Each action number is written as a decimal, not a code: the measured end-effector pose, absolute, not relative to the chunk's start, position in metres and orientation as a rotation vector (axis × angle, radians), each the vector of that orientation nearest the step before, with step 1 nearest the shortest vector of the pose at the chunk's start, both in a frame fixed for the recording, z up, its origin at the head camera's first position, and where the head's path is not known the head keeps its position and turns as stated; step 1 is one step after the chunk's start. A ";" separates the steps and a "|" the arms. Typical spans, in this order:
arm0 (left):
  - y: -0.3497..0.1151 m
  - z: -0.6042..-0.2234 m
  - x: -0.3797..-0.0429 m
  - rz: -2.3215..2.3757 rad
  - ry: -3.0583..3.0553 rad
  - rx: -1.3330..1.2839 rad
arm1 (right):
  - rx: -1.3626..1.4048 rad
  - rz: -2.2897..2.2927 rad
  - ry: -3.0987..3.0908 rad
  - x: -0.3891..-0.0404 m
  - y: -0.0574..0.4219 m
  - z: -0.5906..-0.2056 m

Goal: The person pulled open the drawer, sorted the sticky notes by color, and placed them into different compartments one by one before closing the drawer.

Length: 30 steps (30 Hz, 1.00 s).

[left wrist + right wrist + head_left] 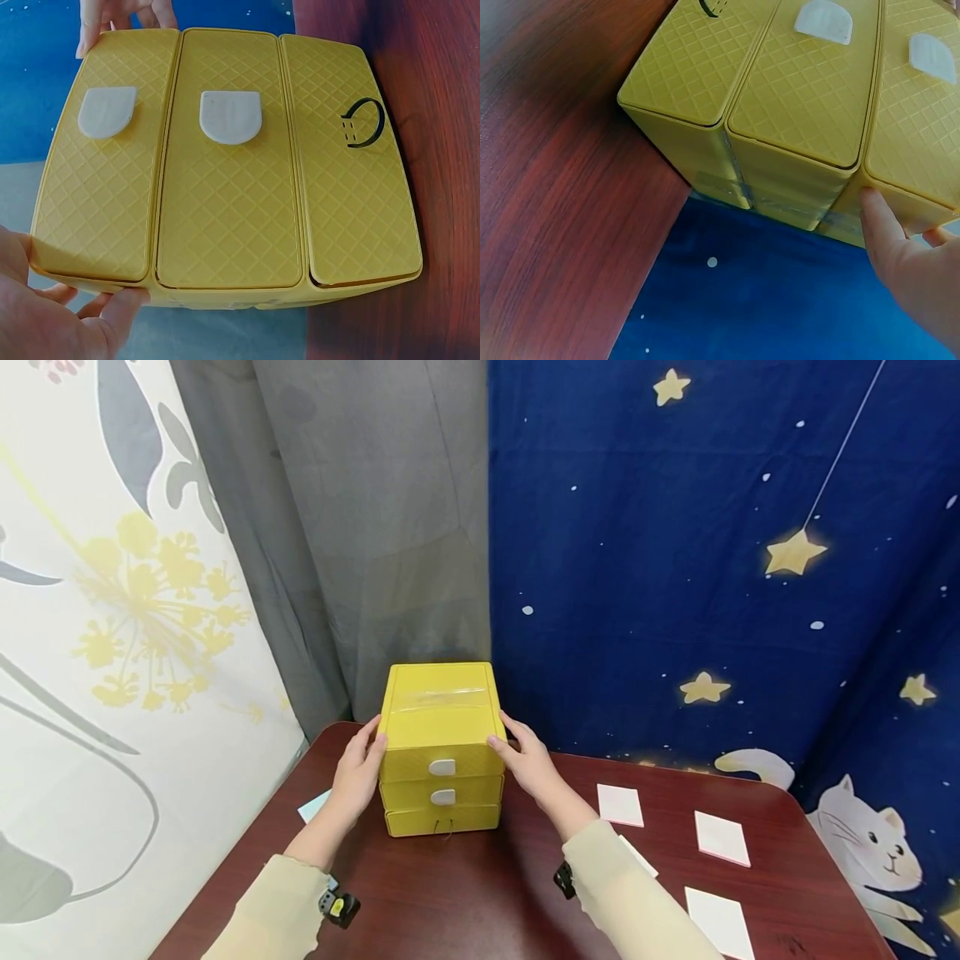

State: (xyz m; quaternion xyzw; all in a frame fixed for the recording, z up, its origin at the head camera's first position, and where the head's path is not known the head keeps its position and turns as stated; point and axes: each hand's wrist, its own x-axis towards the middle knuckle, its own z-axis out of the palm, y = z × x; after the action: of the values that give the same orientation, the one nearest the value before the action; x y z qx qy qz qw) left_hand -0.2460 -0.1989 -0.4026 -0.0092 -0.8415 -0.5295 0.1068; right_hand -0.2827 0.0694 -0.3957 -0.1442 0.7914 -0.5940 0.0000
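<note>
A yellow three-drawer storage box (441,710) stands on the table, with clear tape across its top and side. White rounded tabs (230,117) mark its upper two drawers, and a thin black loop (377,124) is fixed to the bottom one. All three drawers are pushed in. My left hand (358,772) rests against the box's left side near the top, its thumb by the front corner. Opposite it, my right hand (534,766) presses the right side, with the thumb (881,221) laid nearly straight on the wall. Some fingertips are hidden behind the box.
Several white note pads (621,804) lie on the dark red table (450,902) to the right. A pale blue paper (313,806) sits left of the box, partly behind my left arm. Grey (390,527) and blue star-patterned curtains (637,568) hang behind the table.
</note>
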 end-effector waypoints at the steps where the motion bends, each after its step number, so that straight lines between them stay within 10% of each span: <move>1: -0.198 -0.402 -0.246 -1.562 -2.478 -0.029 | -0.453 -1.868 2.485 -0.282 0.070 -0.396; 30: -0.169 -0.405 -0.242 -1.713 -2.410 -0.117 | -0.380 -1.920 2.422 -0.269 0.106 -0.398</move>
State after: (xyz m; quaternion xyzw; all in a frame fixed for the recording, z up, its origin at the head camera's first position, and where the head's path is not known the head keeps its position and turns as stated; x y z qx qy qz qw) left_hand -0.2423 -0.1686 -0.4053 -0.0395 -0.8110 -0.5765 0.0910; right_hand -0.2694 0.1058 -0.3982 -0.1219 0.7777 -0.6166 0.0138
